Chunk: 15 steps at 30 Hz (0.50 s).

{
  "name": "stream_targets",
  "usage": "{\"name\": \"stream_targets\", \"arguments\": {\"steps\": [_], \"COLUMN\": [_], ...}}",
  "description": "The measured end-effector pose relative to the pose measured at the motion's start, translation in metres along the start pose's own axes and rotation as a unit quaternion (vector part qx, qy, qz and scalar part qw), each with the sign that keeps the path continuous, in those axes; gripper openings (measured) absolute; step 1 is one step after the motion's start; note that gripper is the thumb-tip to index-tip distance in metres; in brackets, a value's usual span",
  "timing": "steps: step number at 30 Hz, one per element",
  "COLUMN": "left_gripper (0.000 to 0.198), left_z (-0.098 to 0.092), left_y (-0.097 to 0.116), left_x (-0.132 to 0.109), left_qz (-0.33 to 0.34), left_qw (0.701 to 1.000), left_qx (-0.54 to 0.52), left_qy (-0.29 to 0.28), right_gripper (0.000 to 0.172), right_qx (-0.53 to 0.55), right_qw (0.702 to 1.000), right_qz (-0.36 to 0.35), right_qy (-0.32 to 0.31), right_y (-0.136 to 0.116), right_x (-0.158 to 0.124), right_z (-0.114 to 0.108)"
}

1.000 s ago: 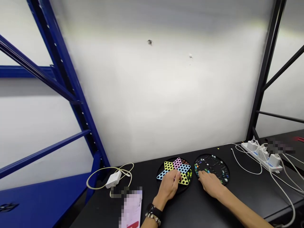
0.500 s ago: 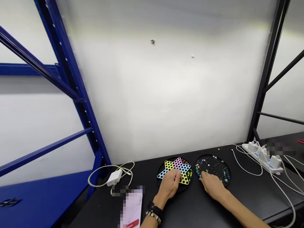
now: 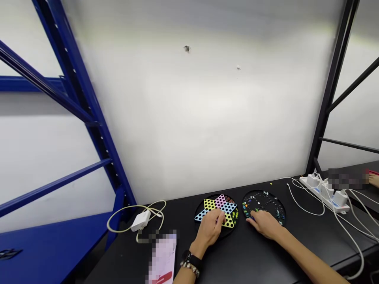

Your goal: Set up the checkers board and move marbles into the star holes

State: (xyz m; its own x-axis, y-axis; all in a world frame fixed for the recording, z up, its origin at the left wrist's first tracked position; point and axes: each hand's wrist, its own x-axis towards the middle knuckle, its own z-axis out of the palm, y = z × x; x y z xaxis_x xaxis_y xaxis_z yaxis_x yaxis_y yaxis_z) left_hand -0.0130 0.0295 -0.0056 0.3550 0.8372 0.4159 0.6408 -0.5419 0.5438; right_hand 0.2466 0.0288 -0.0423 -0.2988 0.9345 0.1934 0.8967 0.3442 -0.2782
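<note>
A round Chinese checkers board (image 3: 220, 205) with a yellow, pink and blue star lies on the black table (image 3: 254, 256). My left hand (image 3: 211, 229) rests on its near edge, fingers curled over the star; what they hold is hidden. Right of it sits a round black tray (image 3: 265, 202) with several coloured marbles. My right hand (image 3: 265, 224) lies on the tray's near left part, fingertips bent down among the marbles. A watch and a bead bracelet (image 3: 191, 263) are on my left wrist.
A white charger with a coiled cable (image 3: 141, 221) lies left of the board. A white power strip (image 3: 324, 192) with plugs and cables sits at the right. Blue shelving (image 3: 89, 130) stands left, a black frame post (image 3: 333, 83) right. Another person's fingers (image 3: 374, 179) show at the far right edge.
Both hands stay on the board and tray with only slight shifts. The camera view has wobbled a little. Another person's fingers have come into view at the far right.
</note>
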Motion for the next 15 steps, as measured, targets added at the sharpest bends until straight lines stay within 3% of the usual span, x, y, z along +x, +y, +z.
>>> {"name": "stream_targets", "arguments": {"steps": [2, 3, 4, 7, 9, 12, 15], "left_gripper": [0.053, 0.054, 0.054, 0.053, 0.052, 0.052, 0.052], "left_z": [0.0, 0.0, 0.0, 0.001, 0.002, 0.003, 0.002], "left_y": [0.0, 0.0, 0.0, -0.001, -0.002, -0.003, -0.002], "left_x": [0.0, 0.0, 0.0, 0.001, 0.001, 0.0, -0.001], "left_qz": [-0.002, -0.003, -0.004, -0.003, 0.0, -0.002, -0.007], "left_qw": [1.0, 1.0, 1.0, 1.0, 1.0, 1.0, 1.0], "left_qx": [-0.001, -0.001, 0.001, 0.005, 0.006, 0.007, 0.008], "left_qy": [-0.003, -0.004, -0.005, -0.01, -0.008, -0.004, -0.004], "right_gripper": [0.044, 0.048, 0.05, 0.046, 0.04, 0.03, 0.026], "right_qx": [0.164, 0.268, 0.378, 0.648, 0.731, 0.756, 0.734], "right_qw": [0.984, 0.957, 0.911, 0.721, 0.638, 0.611, 0.63], "right_qz": [0.047, 0.087, 0.131, 0.223, 0.229, 0.229, 0.239], "right_qy": [0.049, 0.076, 0.098, 0.106, 0.081, 0.062, 0.078], "right_y": [0.004, 0.006, 0.008, 0.017, 0.023, 0.031, 0.043], "right_x": [0.005, 0.007, 0.01, 0.014, 0.013, 0.009, 0.005], "right_z": [-0.005, -0.009, -0.014, -0.028, -0.034, -0.034, -0.031]}}
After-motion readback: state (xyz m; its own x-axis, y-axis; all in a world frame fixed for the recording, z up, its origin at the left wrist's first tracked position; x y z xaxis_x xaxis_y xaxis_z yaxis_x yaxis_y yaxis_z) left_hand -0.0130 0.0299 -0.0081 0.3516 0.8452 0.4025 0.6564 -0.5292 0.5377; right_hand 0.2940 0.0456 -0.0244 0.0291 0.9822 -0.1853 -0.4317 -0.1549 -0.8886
